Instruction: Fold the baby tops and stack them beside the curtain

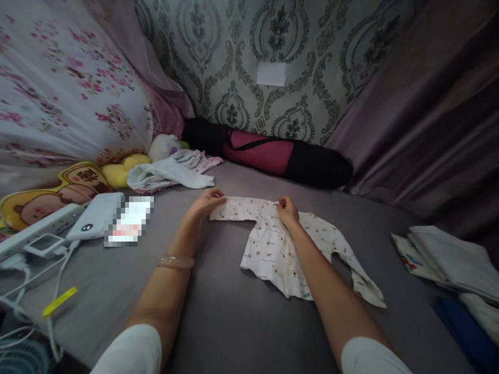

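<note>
Grey bed (218, 311), damask-papered wall (241, 57) behind

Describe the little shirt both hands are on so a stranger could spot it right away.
On the grey bed surface, below the patterned wall, a small cream baby top lies spread flat. The left hand and right hand pinch its upper edge. Unlike the crumpled white clothes behind, it carries tiny scattered prints.

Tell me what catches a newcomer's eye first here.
At the centre, both hands, left hand and right hand, pinch the top edge of a small printed baby shirt spread on the grey bed sheet. Behind it a pink and black roll bag lies along the patterned wall.
</note>
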Motion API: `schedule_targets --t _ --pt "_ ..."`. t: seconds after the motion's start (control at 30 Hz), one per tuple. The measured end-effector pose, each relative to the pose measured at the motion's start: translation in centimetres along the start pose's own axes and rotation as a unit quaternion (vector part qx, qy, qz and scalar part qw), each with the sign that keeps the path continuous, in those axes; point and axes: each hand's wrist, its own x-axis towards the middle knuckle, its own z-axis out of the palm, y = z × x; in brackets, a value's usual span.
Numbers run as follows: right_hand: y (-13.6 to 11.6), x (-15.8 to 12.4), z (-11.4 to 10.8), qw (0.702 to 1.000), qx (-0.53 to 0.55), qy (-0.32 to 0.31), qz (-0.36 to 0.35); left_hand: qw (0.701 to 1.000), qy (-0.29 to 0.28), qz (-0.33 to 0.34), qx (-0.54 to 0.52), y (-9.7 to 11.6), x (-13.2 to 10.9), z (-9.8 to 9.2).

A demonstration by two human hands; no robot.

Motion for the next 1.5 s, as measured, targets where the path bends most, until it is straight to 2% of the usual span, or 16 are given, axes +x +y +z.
schedule_targets --t 0.27,0.53,0.67,0.8,0.9,0.97,1.03,1.1,1.17,1.23,1.3,1.4,1.5 --pt "-0.1 -0.7 0.1 0.999 -0.01 0.019 -0.033 0.991 0.102 0.04 0.076 -1.0 1.3 1.5" --pt "-1.0 -1.2 -0.5 0.997 -0.077 -0.014 -0.014 0.98 0.13 0.058 0.136 -2.5 2.0 1.9" --pt "-1.1 -1.2 -0.7 0.996 -0.079 -0.028 -0.023 0.977 0.148 0.043 0.149 -2.9 2.2 2.0" --pt "-1.1 -0.9 -0.7 0.996 -0.065 -0.051 -0.043 0.987 0.113 -0.007 0.111 -3.2 2.5 1.6" --pt "-1.0 -0.8 -1.4 0.994 -0.037 -0.086 -0.058 0.993 0.08 -0.018 0.082 -3.5 2.6 1.2" --pt "-0.7 -1.0 -2.8 0.992 -0.005 -0.108 -0.062 0.993 0.085 -0.01 0.08 -3.5 2.5 1.0" --pt "0.2 -1.5 -5.0 0.991 0.034 -0.114 -0.065 0.991 0.096 0.009 0.091 -3.3 2.3 0.7" --pt "1.8 -2.4 -8.2 0.99 0.088 -0.092 -0.053 0.987 0.116 0.031 0.107 -2.6 1.9 0.5" --pt "4.1 -3.7 -11.7 0.987 0.157 -0.043 -0.011 0.983 0.13 0.061 0.112 -1.5 1.4 0.4" --pt "7.0 -5.2 -15.0 0.982 0.182 0.008 0.04 0.982 0.115 0.106 0.103 0.2 0.8 0.8" --pt "10.0 -6.5 -17.5 0.981 0.177 0.035 0.078 0.982 0.073 0.149 0.092 2.2 0.3 1.8" --pt "13.5 -8.1 -18.9 0.979 0.134 0.032 0.149 0.972 -0.022 0.2 0.119 6.1 -0.1 5.0" --pt "15.0 -8.8 -18.4 0.978 0.079 -0.008 0.192 0.936 -0.146 0.282 0.154 10.3 -0.3 9.7"
